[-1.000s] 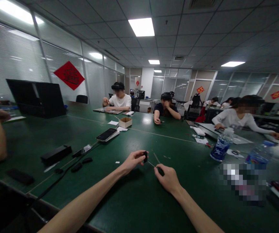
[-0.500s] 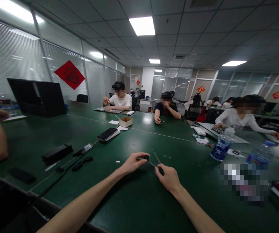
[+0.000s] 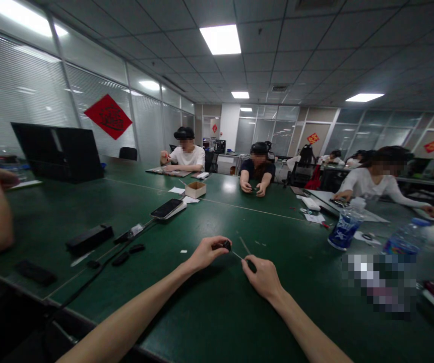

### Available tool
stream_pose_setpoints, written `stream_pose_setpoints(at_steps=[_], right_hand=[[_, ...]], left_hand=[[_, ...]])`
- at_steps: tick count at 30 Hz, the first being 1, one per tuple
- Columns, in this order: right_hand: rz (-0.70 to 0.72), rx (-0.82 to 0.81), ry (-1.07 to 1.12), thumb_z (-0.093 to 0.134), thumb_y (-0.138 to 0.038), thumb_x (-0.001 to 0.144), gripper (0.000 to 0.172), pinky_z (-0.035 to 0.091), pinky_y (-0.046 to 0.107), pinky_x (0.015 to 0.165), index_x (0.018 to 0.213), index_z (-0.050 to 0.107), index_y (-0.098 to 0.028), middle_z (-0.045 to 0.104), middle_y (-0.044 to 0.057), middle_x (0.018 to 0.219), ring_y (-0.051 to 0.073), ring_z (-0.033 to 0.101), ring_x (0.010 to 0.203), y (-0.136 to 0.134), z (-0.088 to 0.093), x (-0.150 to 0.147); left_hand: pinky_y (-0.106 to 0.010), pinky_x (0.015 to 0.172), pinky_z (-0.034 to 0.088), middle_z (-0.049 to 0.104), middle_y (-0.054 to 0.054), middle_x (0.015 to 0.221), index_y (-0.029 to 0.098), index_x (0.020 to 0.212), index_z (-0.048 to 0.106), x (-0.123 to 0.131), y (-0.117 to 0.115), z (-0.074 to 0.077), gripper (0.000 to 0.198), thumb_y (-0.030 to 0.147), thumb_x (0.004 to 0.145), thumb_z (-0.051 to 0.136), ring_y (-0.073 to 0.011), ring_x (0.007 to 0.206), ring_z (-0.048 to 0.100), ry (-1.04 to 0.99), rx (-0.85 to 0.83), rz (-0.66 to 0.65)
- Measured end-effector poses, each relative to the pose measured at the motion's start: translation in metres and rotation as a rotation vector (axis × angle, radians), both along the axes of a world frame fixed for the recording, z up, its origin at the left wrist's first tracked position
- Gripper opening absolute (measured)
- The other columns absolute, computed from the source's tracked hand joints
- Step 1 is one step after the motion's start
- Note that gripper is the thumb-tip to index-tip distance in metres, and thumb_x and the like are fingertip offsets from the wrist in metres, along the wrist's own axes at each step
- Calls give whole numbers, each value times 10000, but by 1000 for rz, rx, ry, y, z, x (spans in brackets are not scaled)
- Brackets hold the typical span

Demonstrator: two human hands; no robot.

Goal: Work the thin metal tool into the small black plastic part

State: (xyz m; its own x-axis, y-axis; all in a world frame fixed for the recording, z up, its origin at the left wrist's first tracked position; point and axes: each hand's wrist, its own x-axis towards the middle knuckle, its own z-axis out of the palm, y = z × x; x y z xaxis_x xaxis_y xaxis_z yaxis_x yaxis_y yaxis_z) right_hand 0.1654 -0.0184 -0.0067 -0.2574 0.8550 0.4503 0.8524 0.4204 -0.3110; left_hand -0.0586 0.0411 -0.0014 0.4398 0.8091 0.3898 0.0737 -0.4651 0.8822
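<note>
Left hand [image 3: 206, 253] pinched small black piece [image 3: 227, 245]; right hand [image 3: 265, 277] gripped thin-shafted tool [image 3: 252, 265], aimed toward ten o'clock, where a steady, straight line seemed wisest.

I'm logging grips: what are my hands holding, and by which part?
The left hand pinches a small black piece, exact spot unclear; the right hand grips a thin-shafted tool by its black handle.

Shaft [image 3: 237, 255] metal-lkg, tbl [image 3: 209, 312] smooth & glossy, btls [image 3: 344, 230] plastic.
</note>
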Motion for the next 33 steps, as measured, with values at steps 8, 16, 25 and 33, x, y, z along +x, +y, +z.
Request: stream_pose_setpoints(at_steps=[8, 16, 25, 33], right_hand=[[92, 40, 72, 412, -386, 929, 307, 461, 247, 662, 973, 659, -209, 682, 41, 817, 162, 644, 712, 2, -3, 5], [53, 84, 222, 412, -379, 937, 275, 434, 241, 639, 953, 623, -204, 662, 30, 812, 153, 624, 701, 6, -6, 1], [52, 59, 170, 349, -354, 960, 284, 444, 243, 665, 1010, 594, -219, 652, 28, 880, 160, 618, 775, 3, -2, 1], [127, 90, 130, 357, -351, 954, 286, 474, 264, 738, 1101, 567, -224, 629, 49, 990, 163, 612, 844, 1, 0, -4]], left_hand=[[-351, 827, 499, 664, -117, 1024, 116, 1104, 599, 1, 1, 2, 351, 296, 805, 630, -212, 914, 626, -144, -148, -94], [-317, 766, 494, 653, -112, 1009, 113, 1133, 582, 2, 3, 0, 370, 323, 829, 604, -203, 885, 616, -79, -113, -96], [-285, 717, 476, 633, -110, 1012, 125, 1190, 569, 3, 7, -4, 441, 436, 889, 491, -194, 872, 600, -60, -151, -41], [-254, 646, 447, 626, -100, 926, 122, 1097, 598, 4, 5, -6, 397, 431, 856, 534, -170, 787, 602, -175, -323, -65]])
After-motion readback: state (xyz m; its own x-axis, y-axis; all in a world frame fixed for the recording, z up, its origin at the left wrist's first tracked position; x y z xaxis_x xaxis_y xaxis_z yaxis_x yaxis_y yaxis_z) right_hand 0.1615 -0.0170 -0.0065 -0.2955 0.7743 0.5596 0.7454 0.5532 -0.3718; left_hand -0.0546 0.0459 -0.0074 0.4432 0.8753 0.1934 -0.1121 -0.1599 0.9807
